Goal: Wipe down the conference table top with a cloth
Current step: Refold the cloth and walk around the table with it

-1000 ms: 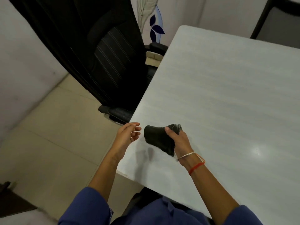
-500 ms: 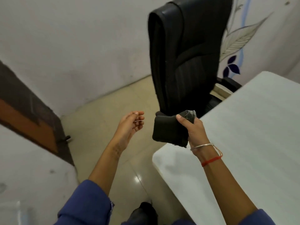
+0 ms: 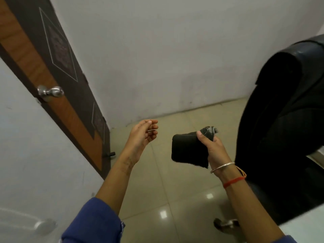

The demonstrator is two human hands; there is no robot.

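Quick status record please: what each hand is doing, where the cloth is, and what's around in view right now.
right hand: gripping the black cloth, held in the air above the floor
left hand: empty, fingers loosely curled, raised beside the cloth, not touching it
cloth: folded, hanging from the right hand
table: only a pale corner shows at lower right
chair: black, at right
door: brown, at left
wiping: not under way

I see the door [image 3: 52, 81] at far left, wall [image 3: 157, 58] behind the hands. Left hand [image 3: 142, 135] is left of the cloth [image 3: 188, 150], apart from it; right hand [image 3: 213, 148] holds the cloth's right edge. Both are above the floor [image 3: 175, 190]. Chair [image 3: 284, 128] stands at right, table corner [image 3: 308, 223] at bottom right, before the chair.
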